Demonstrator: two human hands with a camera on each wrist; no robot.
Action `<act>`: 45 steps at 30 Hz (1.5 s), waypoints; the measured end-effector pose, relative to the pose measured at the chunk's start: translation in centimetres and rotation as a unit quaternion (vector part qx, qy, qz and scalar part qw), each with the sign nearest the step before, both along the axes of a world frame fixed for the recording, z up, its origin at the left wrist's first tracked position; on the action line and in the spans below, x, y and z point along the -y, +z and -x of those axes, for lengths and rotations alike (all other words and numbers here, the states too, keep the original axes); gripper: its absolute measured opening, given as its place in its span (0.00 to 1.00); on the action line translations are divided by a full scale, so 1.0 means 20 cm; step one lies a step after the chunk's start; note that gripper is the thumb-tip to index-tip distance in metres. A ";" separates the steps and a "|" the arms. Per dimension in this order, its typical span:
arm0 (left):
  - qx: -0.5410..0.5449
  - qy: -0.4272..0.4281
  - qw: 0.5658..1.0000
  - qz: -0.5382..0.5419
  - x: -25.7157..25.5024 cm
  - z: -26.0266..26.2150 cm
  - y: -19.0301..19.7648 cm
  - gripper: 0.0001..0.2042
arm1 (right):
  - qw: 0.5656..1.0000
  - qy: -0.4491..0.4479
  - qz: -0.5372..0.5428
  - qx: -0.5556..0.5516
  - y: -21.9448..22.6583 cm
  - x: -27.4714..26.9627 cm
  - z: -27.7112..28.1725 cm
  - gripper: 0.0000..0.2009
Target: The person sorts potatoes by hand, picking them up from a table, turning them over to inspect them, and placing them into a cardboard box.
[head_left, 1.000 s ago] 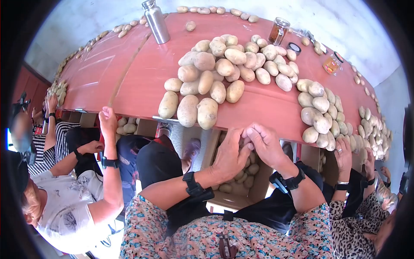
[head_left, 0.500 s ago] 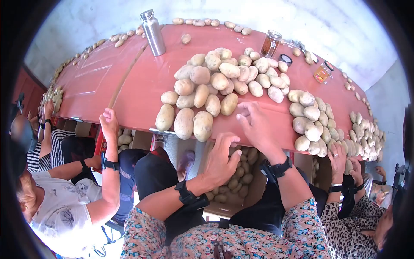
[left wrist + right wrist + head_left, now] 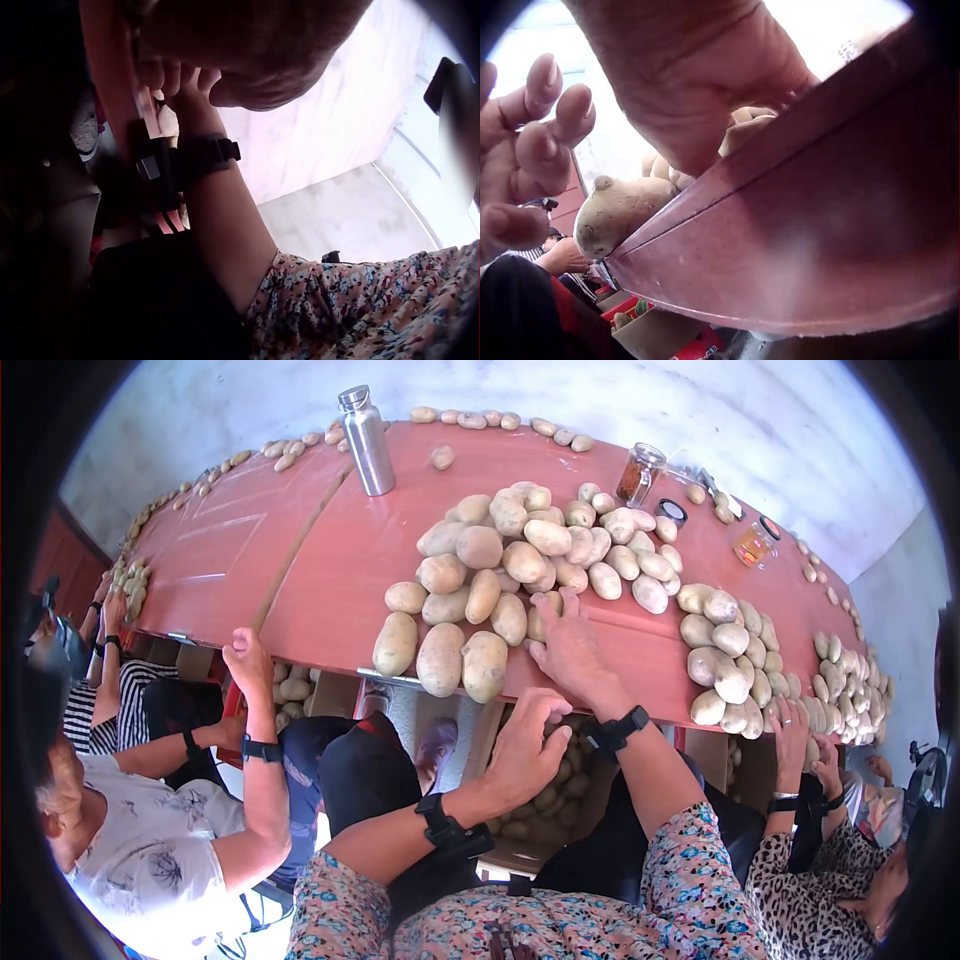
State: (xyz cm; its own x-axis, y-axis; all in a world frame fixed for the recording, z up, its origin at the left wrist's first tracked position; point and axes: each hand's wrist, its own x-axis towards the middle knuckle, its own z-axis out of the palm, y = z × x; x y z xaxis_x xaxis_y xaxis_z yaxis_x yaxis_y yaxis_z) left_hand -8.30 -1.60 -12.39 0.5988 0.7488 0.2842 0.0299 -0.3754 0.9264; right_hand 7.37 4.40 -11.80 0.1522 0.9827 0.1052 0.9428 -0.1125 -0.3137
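Note:
In the head view my right hand (image 3: pixel 577 652) reaches over the table edge to the pile of potatoes (image 3: pixel 482 596). Its fingers and thumb curl round a potato (image 3: pixel 536 624) at the pile's near right side, which the hand partly covers. My left hand (image 3: pixel 522 748) hovers at the table's near edge, fingers loosely bent and holding nothing. Below it, a cardboard box (image 3: pixel 528 854) holds more potatoes. Through the right wrist view, a large knobbly potato (image 3: pixel 622 214) sits at the table edge, beside the right hand's thumb.
On the red table (image 3: pixel 330 575) stand a steel bottle (image 3: pixel 368 442), a jar with dark contents (image 3: pixel 640 475) and a smaller jar (image 3: pixel 756 542). Another potato heap (image 3: pixel 725 660) lies to the right. People sit close on both sides, one person's raised hand (image 3: pixel 248 663) at left.
My hands were together over the box and have come apart. The right hand has moved forward onto a potato in the pile; the left has stayed near the table edge.

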 end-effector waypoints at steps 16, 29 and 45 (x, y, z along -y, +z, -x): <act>-0.036 -0.019 0.987 0.158 0.01 -0.08 -0.13 0.13 | 0.569 -0.107 0.018 -0.815 -0.01 0.19 -0.30 0.17; -0.010 -0.013 0.925 0.380 -0.06 -0.06 -0.13 0.15 | 0.783 -0.044 0.130 -0.606 0.04 0.34 -0.26 0.21; -0.128 -0.063 0.812 0.565 0.07 -0.07 -0.34 0.17 | 0.933 0.102 0.209 -0.273 0.07 0.41 -0.35 0.21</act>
State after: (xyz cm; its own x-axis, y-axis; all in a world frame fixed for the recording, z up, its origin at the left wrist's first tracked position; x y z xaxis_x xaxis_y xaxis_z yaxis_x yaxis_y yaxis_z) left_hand -6.84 -3.04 -19.22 0.6222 0.3729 -0.6883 0.3026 0.6963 0.6508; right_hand 14.38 -3.86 -10.33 -0.1245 0.9349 -0.3323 0.6697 -0.1679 -0.7234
